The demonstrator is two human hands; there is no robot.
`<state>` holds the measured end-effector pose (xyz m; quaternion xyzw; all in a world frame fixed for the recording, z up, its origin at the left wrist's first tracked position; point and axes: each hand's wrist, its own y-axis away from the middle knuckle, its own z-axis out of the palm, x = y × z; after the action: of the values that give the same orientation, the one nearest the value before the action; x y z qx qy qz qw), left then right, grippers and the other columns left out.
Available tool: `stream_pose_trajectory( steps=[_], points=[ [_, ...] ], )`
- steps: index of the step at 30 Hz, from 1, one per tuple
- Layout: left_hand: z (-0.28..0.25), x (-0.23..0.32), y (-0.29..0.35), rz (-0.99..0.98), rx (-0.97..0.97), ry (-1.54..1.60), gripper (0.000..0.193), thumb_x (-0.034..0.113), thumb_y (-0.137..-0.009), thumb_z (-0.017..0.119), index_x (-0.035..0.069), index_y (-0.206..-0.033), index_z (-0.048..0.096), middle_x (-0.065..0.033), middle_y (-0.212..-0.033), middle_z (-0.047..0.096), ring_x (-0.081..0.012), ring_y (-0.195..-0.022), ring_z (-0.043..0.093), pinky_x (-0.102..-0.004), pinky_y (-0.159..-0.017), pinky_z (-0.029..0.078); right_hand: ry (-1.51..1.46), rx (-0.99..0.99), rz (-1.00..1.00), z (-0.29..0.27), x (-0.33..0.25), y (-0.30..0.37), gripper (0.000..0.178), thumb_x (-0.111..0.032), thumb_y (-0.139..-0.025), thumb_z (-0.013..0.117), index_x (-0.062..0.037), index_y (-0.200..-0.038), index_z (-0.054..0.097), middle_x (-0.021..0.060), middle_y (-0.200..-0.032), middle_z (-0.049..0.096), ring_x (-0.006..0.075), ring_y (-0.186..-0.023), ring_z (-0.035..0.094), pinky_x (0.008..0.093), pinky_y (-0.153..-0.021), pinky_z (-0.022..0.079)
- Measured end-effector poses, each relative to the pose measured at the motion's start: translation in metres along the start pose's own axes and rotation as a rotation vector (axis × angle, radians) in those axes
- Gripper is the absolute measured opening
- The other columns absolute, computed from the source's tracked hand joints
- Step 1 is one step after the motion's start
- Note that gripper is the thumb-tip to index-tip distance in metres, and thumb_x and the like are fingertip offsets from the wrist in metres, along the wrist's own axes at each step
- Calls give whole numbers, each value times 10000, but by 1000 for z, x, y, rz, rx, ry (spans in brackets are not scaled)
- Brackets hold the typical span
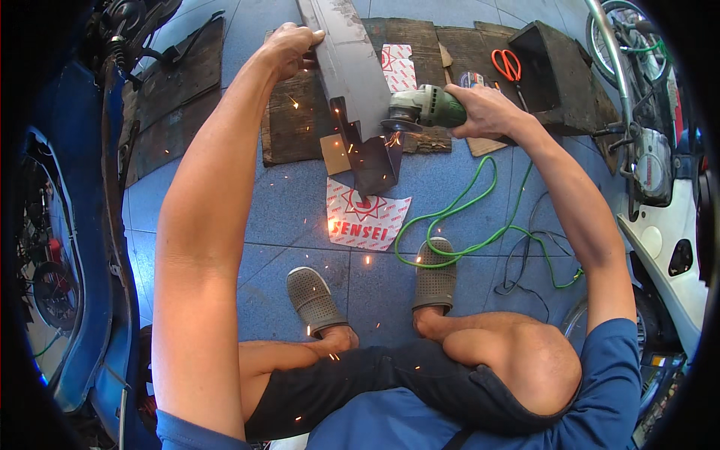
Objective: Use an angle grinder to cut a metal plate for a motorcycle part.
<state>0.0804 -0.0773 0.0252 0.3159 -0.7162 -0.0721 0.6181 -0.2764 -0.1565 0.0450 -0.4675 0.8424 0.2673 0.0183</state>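
My left hand (288, 49) is closed around the left edge of a long grey metal channel (346, 64), which slants down toward me. The channel's near end is dark and has a stepped cutout. In my right hand (491, 111) is a green angle grinder (435, 107), gripped by its body. Its disc (401, 125) meets the channel's right edge near the lower end, and orange sparks fly from there. Beneath the near end lie a dark metal piece (369, 166) and a small tan block (335, 154).
Wooden boards (289, 127) lie on blue floor tiles. Orange-handled scissors (507, 66) rest near a dark box (559, 79). A red-and-white printed sheet (367, 217) and a looped green cord (480, 241) lie before my feet. Motorcycles stand at both sides, one with a silver engine cover (651, 166).
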Motion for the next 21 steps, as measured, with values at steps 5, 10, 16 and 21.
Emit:
stream_pose_trajectory(
  steps=[5, 10, 16, 21],
  points=[
    [6, -2, -2, 24, -7, 147, 380, 195, -988, 682, -93, -1226, 617, -163, -1106, 682, -257, -874, 706, -413, -809, 622, -101, 162, 79, 1, 4, 22, 703, -362, -746, 805, -1, -1298, 562, 298, -1037, 713, 452, -1018, 691, 488, -922, 546],
    [27, -2, -11, 25, 91, 373, 492, 72, -884, 760, -117, -1276, 532, -205, -1178, 663, -277, -850, 739, -486, -809, 650, -339, 242, 270, -2, 0, 49, 648, -382, -752, 812, 8, -1233, 624, 274, -1045, 732, 402, -988, 719, 456, -908, 556],
    [61, 10, -2, 11, 263, 546, 547, -82, -811, 661, -84, -1281, 381, -266, -1161, 598, -374, -958, 711, -576, -722, 648, -503, 291, 418, -7, -4, 80, 627, -374, -739, 815, -13, -1227, 657, 211, -1098, 737, 339, -1037, 714, 419, -941, 535],
    [91, 3, -18, -45, 435, 676, 576, -124, -810, 593, -88, -1340, 370, -256, -1162, 585, -389, -962, 715, -614, -735, 643, -506, 242, 452, -20, -4, 81, 602, -321, -731, 822, -16, -1222, 654, 191, -1115, 737, 303, -1065, 706, 404, -965, 523]
  ],
)
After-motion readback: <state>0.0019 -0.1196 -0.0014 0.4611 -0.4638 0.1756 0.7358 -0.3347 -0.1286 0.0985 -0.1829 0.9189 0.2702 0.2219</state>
